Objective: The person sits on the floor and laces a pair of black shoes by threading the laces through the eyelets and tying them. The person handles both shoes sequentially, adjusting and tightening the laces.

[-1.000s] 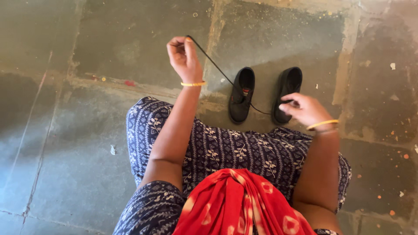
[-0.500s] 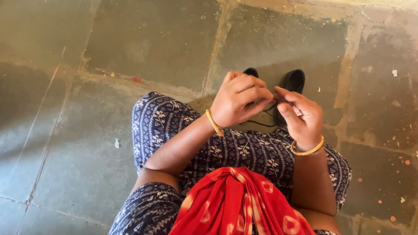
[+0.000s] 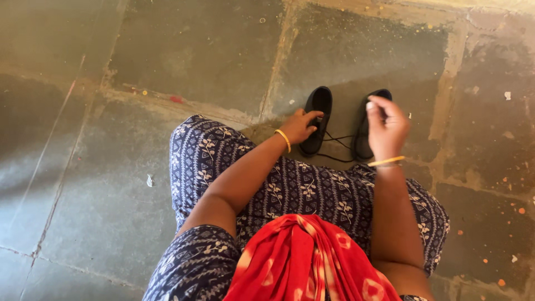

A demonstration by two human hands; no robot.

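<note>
Two small black shoes stand side by side on the stone floor in front of my knees. My left hand (image 3: 299, 126) reaches down and grips the side of the left shoe (image 3: 320, 103), fingers on its rim. My right hand (image 3: 386, 127) is raised over the right shoe (image 3: 361, 144) and hides most of it. Its fingers are pinched together. A thin black shoelace (image 3: 337, 137) trails loosely from the left shoe across the floor toward my right hand. Each wrist wears a yellow bangle.
I sit on a grey stone-slab floor (image 3: 111, 184) with rough joints and scattered specks. My lap is covered by dark blue patterned cloth (image 3: 301, 189) and a red scarf (image 3: 301, 256). A small white scrap (image 3: 149, 180) lies to the left.
My left hand held the lace stretched high, then met the right hand over the shoes. Now it has dropped onto the left shoe, the right hand has lifted aside, and the lace lies slack.
</note>
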